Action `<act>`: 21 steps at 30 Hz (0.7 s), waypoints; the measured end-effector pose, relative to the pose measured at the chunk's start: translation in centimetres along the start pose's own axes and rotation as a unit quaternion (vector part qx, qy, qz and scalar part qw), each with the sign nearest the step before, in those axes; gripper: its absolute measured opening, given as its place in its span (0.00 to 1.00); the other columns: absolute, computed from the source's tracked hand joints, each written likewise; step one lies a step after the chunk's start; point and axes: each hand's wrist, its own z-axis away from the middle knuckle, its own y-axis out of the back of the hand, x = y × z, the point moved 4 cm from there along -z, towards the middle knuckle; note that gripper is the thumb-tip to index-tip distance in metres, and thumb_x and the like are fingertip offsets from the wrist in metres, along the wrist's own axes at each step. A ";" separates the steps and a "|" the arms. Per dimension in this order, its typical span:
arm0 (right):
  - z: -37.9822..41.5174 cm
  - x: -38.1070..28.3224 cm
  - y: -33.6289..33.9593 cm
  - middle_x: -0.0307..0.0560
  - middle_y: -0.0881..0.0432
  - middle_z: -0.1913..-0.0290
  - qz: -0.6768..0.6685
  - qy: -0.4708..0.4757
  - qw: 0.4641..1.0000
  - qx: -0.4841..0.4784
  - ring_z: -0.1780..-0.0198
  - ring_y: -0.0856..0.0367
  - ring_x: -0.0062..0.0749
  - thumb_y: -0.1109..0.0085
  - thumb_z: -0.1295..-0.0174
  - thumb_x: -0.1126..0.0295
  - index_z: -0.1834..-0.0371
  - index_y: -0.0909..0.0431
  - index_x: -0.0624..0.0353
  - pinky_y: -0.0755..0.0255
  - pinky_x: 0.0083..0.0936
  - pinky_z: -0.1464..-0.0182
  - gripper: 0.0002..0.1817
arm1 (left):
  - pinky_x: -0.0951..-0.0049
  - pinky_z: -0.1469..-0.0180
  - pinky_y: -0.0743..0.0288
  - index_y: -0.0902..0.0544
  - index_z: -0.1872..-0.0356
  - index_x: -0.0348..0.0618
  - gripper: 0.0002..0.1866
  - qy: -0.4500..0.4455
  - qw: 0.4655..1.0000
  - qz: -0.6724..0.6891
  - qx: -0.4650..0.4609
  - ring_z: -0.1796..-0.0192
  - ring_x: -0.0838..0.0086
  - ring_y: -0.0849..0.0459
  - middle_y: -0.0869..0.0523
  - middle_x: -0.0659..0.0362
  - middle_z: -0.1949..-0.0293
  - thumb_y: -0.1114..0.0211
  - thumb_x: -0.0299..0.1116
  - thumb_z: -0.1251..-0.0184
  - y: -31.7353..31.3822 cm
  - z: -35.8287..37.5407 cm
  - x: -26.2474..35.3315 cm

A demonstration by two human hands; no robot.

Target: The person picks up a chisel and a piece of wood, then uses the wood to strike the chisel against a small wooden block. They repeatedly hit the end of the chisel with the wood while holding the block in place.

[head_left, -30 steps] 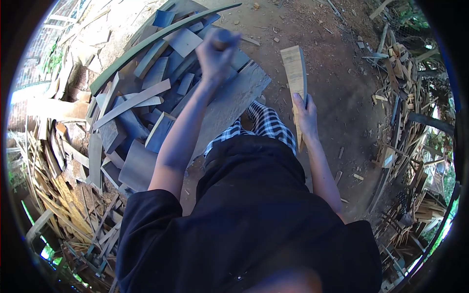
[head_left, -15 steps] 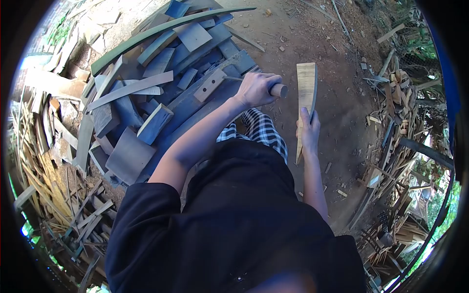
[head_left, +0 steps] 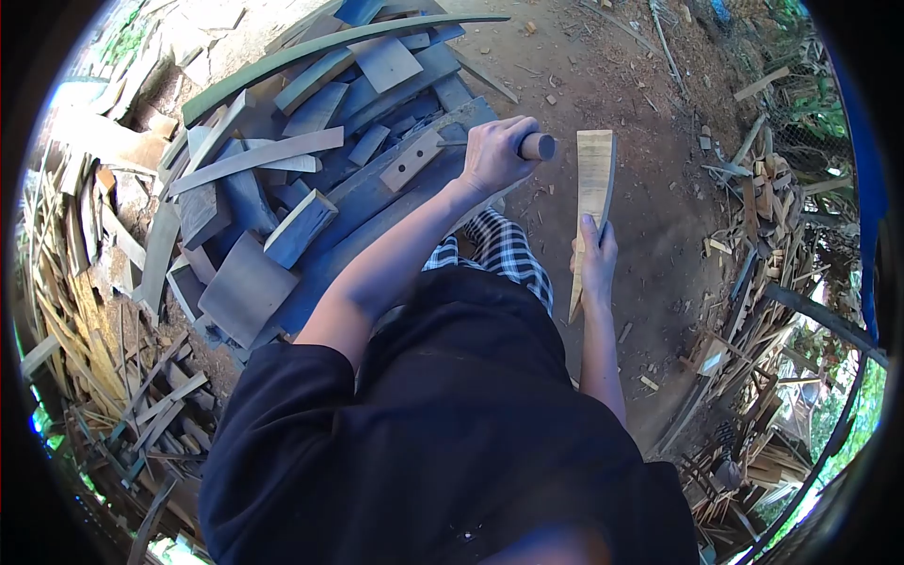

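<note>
My left hand [head_left: 501, 155] is closed around a round wooden handle [head_left: 538, 146], whose blunt end sticks out to the right. A thin dark part shows on the other side of the fist, over the wood pile; the kind of tool cannot be made out. My right hand [head_left: 595, 262] grips a pale, tapered, slightly curved piece of wood [head_left: 594, 174] around its narrower lower part. Its wide end points up and away from me, the thumb lies along its face, and its narrow tip shows below the hand. The handle and the wood are apart.
A pile of wood offcuts [head_left: 250, 282] lies at the left, including a block with holes [head_left: 411, 162] and a long curved strip [head_left: 339, 42]. Scraps of wood [head_left: 753, 330] are heaped at the right. Chips lie on the dirt ground [head_left: 659, 226].
My left hand with the handle has risen slightly in view. The right hand and its wood have moved a little downward. The view has shifted slightly.
</note>
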 end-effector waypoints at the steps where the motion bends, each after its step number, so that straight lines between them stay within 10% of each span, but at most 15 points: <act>1: -0.1 0.1 0.0 0.36 0.30 0.77 0.002 0.001 1.000 -0.002 0.84 0.35 0.14 0.43 0.30 0.50 0.60 0.29 0.57 0.41 0.15 0.84 0.19 | 0.61 0.67 0.23 0.22 0.69 0.49 0.13 0.003 1.000 -0.002 0.020 0.67 0.59 0.15 0.16 0.59 0.71 0.26 0.34 0.54 0.2 -0.1 -0.2; 21: -0.5 -7.6 -0.9 0.36 0.29 0.75 0.073 0.167 0.983 -0.023 0.82 0.34 0.15 0.45 0.29 0.52 0.58 0.29 0.58 0.40 0.16 0.82 0.18 | 0.61 0.66 0.24 0.23 0.69 0.48 0.13 0.054 0.986 0.014 0.156 0.66 0.59 0.16 0.17 0.58 0.71 0.25 0.34 0.50 1.5 -1.1 -1.3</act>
